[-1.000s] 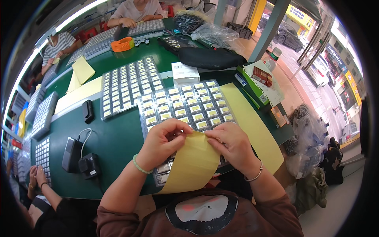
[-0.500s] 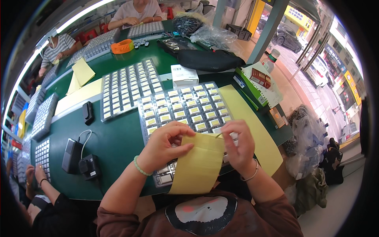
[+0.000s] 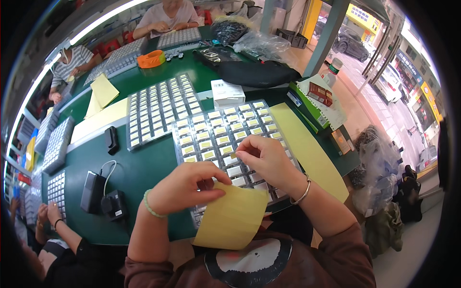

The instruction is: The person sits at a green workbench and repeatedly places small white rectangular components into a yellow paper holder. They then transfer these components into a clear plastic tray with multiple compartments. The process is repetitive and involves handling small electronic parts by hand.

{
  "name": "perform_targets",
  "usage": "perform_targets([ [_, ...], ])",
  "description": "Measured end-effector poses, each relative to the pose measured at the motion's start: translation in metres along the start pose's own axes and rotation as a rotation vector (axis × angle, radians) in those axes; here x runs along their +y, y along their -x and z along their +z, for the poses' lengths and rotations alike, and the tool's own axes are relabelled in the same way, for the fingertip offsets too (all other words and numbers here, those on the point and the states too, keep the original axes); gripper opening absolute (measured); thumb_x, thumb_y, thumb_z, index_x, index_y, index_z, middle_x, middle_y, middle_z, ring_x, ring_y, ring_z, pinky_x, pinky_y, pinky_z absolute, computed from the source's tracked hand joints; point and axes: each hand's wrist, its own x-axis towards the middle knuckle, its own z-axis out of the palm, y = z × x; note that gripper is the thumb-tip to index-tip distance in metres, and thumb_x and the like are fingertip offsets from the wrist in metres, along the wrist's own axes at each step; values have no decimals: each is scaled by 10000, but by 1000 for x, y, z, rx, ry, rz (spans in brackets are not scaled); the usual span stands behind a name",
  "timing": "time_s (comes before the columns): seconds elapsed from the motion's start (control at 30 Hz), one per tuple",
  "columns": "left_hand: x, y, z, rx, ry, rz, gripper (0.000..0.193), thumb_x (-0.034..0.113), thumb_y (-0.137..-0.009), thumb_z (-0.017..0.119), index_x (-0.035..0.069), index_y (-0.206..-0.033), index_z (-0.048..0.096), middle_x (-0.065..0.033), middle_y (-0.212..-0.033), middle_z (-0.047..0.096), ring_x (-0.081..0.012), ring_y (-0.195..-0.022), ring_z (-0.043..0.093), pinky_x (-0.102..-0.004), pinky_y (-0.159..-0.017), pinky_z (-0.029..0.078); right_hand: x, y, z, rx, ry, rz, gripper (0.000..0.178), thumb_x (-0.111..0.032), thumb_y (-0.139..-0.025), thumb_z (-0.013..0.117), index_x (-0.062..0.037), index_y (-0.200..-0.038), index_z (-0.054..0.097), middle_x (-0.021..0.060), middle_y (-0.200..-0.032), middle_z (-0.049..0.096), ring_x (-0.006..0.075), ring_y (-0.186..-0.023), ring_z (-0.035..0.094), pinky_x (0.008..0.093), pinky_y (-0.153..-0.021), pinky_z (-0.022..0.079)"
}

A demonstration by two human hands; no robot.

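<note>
Your left hand pinches the light-looking, bendy yellow sheet; its far edge seems best. Your right hand pinches a yellow bit.

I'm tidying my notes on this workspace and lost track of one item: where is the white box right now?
In the head view's upper middle, the white box sits by the nearer tray's far edge, in front of the black pouch's left end.

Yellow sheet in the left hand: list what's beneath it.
The near tray shows on either side of the yellow sheet; the part beneath is covered, its contents hidden.
</note>
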Motion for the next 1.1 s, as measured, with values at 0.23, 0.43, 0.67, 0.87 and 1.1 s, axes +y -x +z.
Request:
perform_targets([
  [0.23, -10, 2, 1, 77, -37, 38, 217, 35, -865, 742, 37, -1081, 724, -69, -1219, 651, -122, -855, 650, -253, -730, 546, 4, -8, 9, -24, 40, -2, 132, -108, -918, 696, 19, -953, 696, 74, -802, 708, 134, -725, 647, 292, -681, 523],
  [0.43, -14, 0, 6, 82, -3, -52, 253, 73, -880, 730, 44, -1130, 699, -52, -1263, 602, -94, -854, 629, -242, -750, 537, 5, -12, 10, -13, 56, 31, 129, -104, -884, 715, 24, -902, 712, 67, -775, 705, 133, -704, 644, 291, -664, 521],
  [0.67, -18, 0, 3, 71, 19, -68, 261, 76, -882, 733, 38, -1137, 695, -45, -1258, 606, -82, -836, 627, -233, -748, 538, 6, -18, 12, -27, 43, 54, 133, -118, -837, 722, 14, -853, 715, 73, -736, 696, 137, -659, 627, 293, -625, 505],
  [0.87, -19, -1, 3, 66, 30, -66, 269, 77, -878, 741, 33, -1138, 693, -49, -1261, 611, -81, -833, 633, -230, -741, 540, 8, -16, 13, -7, 74, 44, 131, -118, -832, 715, 13, -826, 706, 84, -715, 688, 152, -642, 624, 308, -619, 504],
  [1.1, -20, 0, 4, 85, 3, -32, 293, 75, -868, 748, 34, -1152, 688, -59, -1306, 614, -89, -791, 635, -240, -719, 543, 4, -15, 17, 0, 143, 24, 117, -123, -821, 716, -6, -827, 708, 100, -725, 693, 196, -641, 650, 327, -623, 515],
])
